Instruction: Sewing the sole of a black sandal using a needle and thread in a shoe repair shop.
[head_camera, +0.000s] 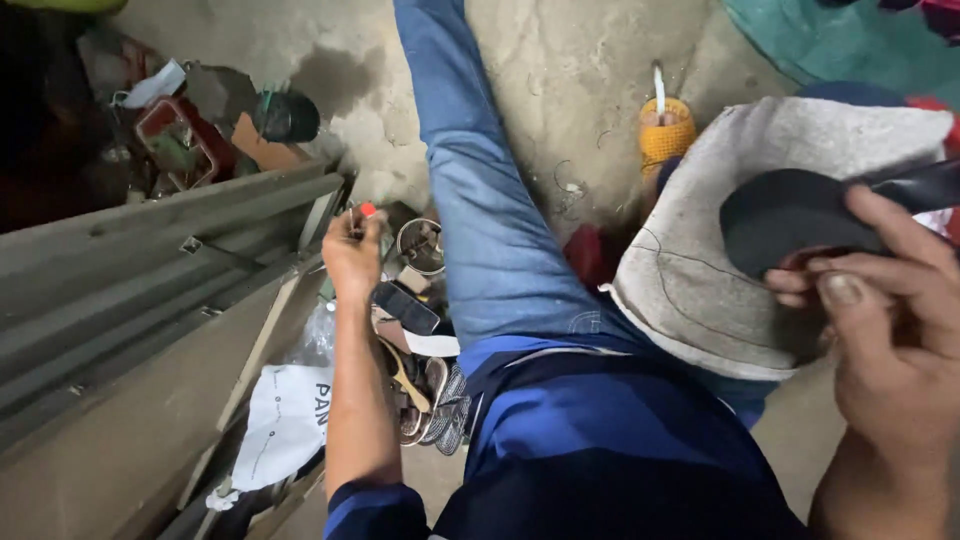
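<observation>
Right hand (890, 340) pinches a black sole (790, 220) on grey felt (700, 290); left hand (352, 255), at nine o'clock, clamps a red-tipped pen (366, 211). Loosely pinched, the sole could shift off the drawn outline.

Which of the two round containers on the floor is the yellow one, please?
The yellow mesh-patterned container with a white stick standing in it, beyond the grey felt sheet. The other, a metal tin, sits near the left hand.
</observation>
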